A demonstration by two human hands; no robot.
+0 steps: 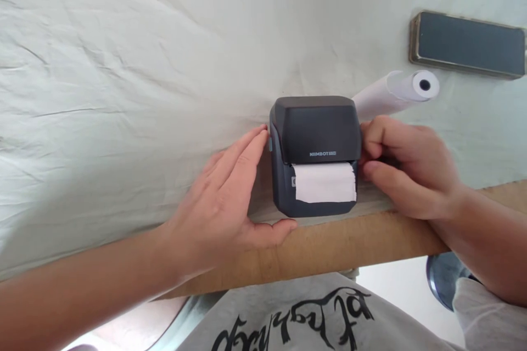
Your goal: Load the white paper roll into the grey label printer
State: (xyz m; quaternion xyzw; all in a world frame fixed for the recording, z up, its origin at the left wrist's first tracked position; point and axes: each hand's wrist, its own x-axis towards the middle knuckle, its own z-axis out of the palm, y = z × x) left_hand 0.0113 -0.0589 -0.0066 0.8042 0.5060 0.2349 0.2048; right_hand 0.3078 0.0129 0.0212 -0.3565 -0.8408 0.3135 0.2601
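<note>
A: What was nearest to the hands?

B: A dark printer stood between them. The left hand was wide, with its fingers straight along the printer's left side and its thumb reaching toward the near front. I could not tell if the fingertips pressed.

A: And the right hand?

B: It was narrow, with bent fingers and the thumb close to them, at the printer's right side. If it pinched something there, I could not tell. Between the two hands, a white paper strip came from under the printer's lid and lay over its front.

A: What stood in the way farther off?

B: Just beyond the right hand lay a white paper roll, partly hidden behind the printer, so it blocked the way ahead. Farther, ahead and to the right of this hand, was a dark flat block, apart from the roll.

A: And the edges, the room?

B: A wooden edge ran close on the near side of both hands, so the room there was little. Leftward and far ahead of the left hand, a pale wrinkled cloth spread widely, giving more room.
</note>
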